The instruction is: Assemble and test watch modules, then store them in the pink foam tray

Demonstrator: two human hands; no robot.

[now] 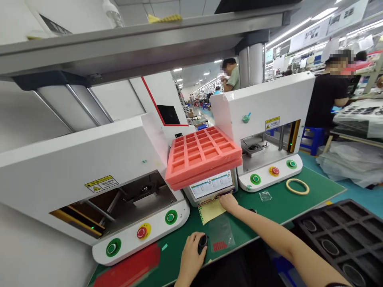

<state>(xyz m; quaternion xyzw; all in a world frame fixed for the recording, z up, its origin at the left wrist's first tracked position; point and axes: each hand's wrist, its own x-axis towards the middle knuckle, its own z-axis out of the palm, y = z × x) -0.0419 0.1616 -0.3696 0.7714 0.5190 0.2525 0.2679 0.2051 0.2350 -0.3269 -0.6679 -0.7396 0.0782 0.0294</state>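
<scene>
My left hand (191,253) rests on the green mat (278,207) near the front edge, its fingers curled round a small black round part (202,243). My right hand (228,202) reaches forward to the base of the touchscreen unit (212,186), fingertips touching its lower edge just above a yellow paper (210,211). The right fingers are bent together, and nothing shows in them. A stack of pink foam trays (203,155) sits on top of the screen unit.
Two white press machines (98,187) (269,119) with green and red buttons flank the screen. A tape ring (297,186) and small plastic bags (221,237) lie on the mat. A black tray (344,235) holding round parts stands at right. Two people stand behind.
</scene>
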